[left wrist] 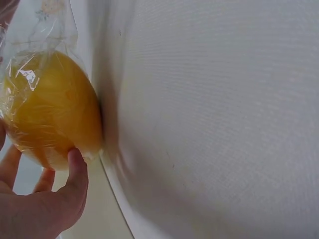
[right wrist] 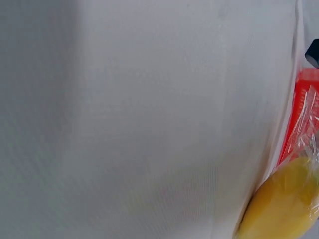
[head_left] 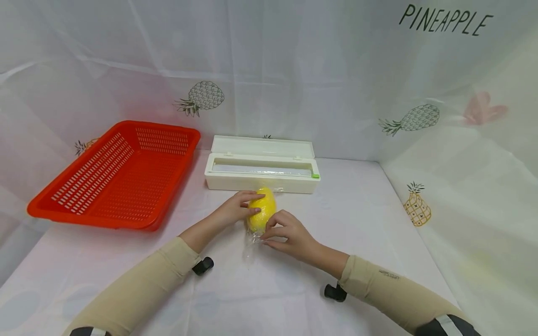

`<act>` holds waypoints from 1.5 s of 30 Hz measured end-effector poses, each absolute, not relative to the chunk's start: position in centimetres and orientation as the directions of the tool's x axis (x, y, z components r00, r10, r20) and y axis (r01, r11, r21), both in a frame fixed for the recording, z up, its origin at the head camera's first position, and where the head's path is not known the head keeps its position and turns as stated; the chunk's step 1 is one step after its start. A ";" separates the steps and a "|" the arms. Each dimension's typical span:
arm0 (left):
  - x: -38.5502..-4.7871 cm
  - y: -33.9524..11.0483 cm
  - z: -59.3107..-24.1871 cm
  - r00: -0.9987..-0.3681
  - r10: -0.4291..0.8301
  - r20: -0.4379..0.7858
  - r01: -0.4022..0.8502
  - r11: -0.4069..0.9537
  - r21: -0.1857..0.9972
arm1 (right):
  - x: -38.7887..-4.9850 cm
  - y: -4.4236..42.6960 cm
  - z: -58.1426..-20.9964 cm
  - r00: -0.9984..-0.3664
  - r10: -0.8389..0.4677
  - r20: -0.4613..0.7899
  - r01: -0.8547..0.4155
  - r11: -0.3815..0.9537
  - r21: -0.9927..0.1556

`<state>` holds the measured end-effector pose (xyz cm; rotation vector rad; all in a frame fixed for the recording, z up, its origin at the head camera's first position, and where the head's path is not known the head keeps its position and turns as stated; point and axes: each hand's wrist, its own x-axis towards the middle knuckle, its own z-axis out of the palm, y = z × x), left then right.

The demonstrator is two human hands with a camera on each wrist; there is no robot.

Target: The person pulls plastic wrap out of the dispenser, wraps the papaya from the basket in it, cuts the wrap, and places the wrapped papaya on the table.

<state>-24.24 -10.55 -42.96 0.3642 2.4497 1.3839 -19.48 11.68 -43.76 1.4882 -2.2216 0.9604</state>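
Note:
A yellow oval fruit [head_left: 264,210], wrapped in clear plastic film [head_left: 253,237], lies on the table in front of the white box. My left hand [head_left: 235,207] grips its left side; in the left wrist view the thumb and fingers of this hand [left wrist: 50,204] press on the film-covered fruit [left wrist: 60,109]. At the fruit's lower right, my right hand [head_left: 292,235] pinches the loose gathered film between thumb and fingers. The right wrist view shows the fruit [right wrist: 281,204] and crinkled film [right wrist: 306,137], but not the right hand.
A white film box [head_left: 260,181] stands behind the fruit with its lid up, a roll of film inside and a green piece at its right end. A red basket [head_left: 126,186] sits at the left. A pineapple-print cloth hangs behind and at the right.

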 end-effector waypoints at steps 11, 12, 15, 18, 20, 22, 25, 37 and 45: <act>-24.4 -10.4 -42.8 -0.920 0.359 -0.159 0.036 0.481 0.876 | -18.9 12.1 -43.4 -0.404 -0.766 0.500 -0.889 0.199 -0.413; -24.4 -10.3 -42.8 -0.919 0.358 -0.165 0.028 0.475 0.880 | -18.8 12.0 -43.4 -0.379 -0.770 0.513 -0.904 0.189 -0.383; -24.5 -10.3 -42.6 -0.917 0.360 -0.174 0.011 0.458 0.889 | -18.5 11.7 -43.3 -0.285 -0.787 0.547 -0.952 0.166 -0.258; -24.6 -10.2 -42.4 -0.917 0.352 -0.186 -0.006 0.454 0.891 | -18.2 11.3 -43.3 -0.221 -0.815 0.535 -0.975 0.177 -0.132; -24.7 -10.1 -42.3 -0.919 0.345 -0.190 -0.012 0.458 0.889 | -18.1 11.0 -43.3 -0.218 -0.835 0.505 -0.975 0.207 -0.079; -24.7 -10.1 -42.3 -0.920 0.341 -0.194 -0.014 0.466 0.884 | -18.2 10.8 -43.2 -0.224 -0.852 0.473 -0.971 0.235 -0.037; -24.7 -10.0 -42.3 -0.920 0.343 -0.191 0.002 0.492 0.871 | -18.3 10.3 -43.2 -0.229 -0.875 0.426 -0.967 0.256 0.008; -24.5 -9.7 -42.2 -0.918 0.350 -0.188 0.022 0.518 0.855 | -18.4 10.2 -43.1 -0.234 -0.918 0.319 -0.956 0.276 0.094; -24.6 -9.8 -42.4 -0.918 0.346 -0.193 0.020 0.529 0.849 | -18.2 12.0 -43.2 -0.263 -0.889 0.375 -0.963 0.268 -0.040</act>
